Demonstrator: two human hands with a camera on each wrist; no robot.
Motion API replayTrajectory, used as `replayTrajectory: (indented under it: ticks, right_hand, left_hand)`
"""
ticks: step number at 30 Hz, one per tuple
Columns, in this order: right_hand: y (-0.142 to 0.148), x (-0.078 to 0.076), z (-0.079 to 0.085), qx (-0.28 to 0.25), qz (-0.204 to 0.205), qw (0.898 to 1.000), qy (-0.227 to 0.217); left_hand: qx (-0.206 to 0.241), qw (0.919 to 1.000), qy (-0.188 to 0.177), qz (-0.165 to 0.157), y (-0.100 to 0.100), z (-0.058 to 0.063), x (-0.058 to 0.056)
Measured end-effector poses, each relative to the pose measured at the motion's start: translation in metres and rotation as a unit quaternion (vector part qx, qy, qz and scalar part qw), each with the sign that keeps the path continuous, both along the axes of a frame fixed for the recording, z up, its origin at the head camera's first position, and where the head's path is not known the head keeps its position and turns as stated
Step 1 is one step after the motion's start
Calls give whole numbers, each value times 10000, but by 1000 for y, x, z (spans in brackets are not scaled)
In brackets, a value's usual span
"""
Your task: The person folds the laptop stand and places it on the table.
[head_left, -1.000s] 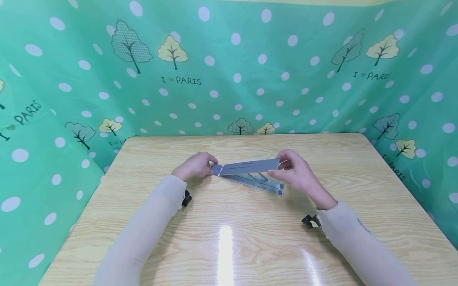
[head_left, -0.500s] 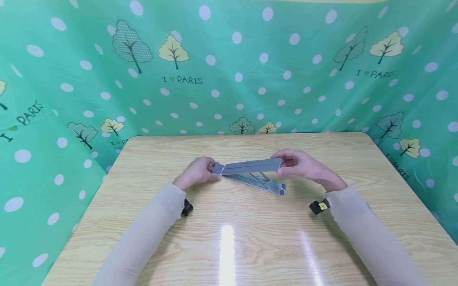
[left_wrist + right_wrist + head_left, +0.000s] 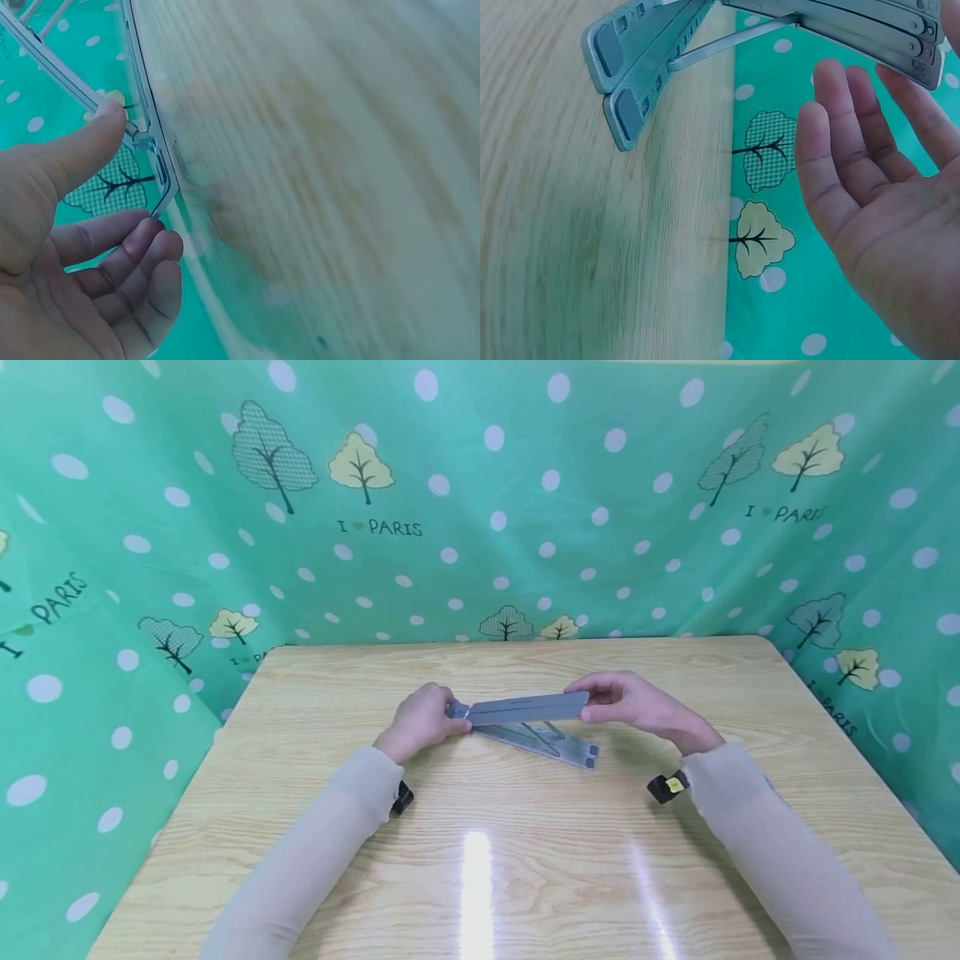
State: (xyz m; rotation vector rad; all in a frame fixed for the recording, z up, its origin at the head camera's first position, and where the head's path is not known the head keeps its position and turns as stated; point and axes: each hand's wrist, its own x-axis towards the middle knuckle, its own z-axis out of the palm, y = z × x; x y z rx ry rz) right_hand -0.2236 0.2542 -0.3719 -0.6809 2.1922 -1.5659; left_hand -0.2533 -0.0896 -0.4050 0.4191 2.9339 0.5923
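Note:
A grey metal folding laptop stand point(image 3: 528, 708) lies partly unfolded on the table, its upper bars slanting up over the base and braced by thin struts. My left hand point(image 3: 422, 720) holds its hinged end. In the left wrist view the thumb point(image 3: 97, 146) presses on the upper bar close to the hinge, with the forefinger at the bent end lip. The raised right end is pinched by my right hand point(image 3: 633, 706); the other fingers point(image 3: 840, 112) stay straight beneath it. Dark pads point(image 3: 607, 49) show on the base's free ends.
The wood-grain table point(image 3: 555, 843) carries a bright light reflection in front. Behind it and at both sides hangs a green dotted cloth point(image 3: 450, 485) with tree prints. Black wrist cameras point(image 3: 666, 787) sit under both sleeves.
My left hand has shifted right, its thumb now reaching past the hinge. The right hand has turned a little at the raised end. The stand has slid slightly right, its angle much the same.

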Motion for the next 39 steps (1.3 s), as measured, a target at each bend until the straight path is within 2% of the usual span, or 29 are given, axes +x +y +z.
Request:
replayTrajectory:
  ticks: [5, 11, 14, 19, 25, 32, 39]
  right_hand:
    - [-3, 3, 0, -53, -61, 9998, 207]
    - [-10, 12, 1, 145, -246, 9991, 306]
    - [-16, 18, 2, 294, -327, 9983, 382]
    - [-26, 27, 4, 501, -259, 9974, 437]
    - [-37, 36, 6, 794, -288, 9949, 554]
    - [-52, 48, 9, 1012, -516, 9913, 668]
    - [-64, 60, 13, 1200, -767, 9873, 699]
  left_hand:
    - [-18, 10000, 14, -3, 1, -1, -3]
    - [188, 9996, -184, -50, 1, -1, -9]
    - [286, 9990, -216, -260, -1, -1, -14]
    - [342, 9959, -263, -796, -4, 0, -22]
    - [140, 9918, -293, -1232, -5, 3, -31]
    - [187, 9901, -707, -1200, -3, 4, -38]
    - [394, 9845, -1161, -1258, 1, 8, -45]
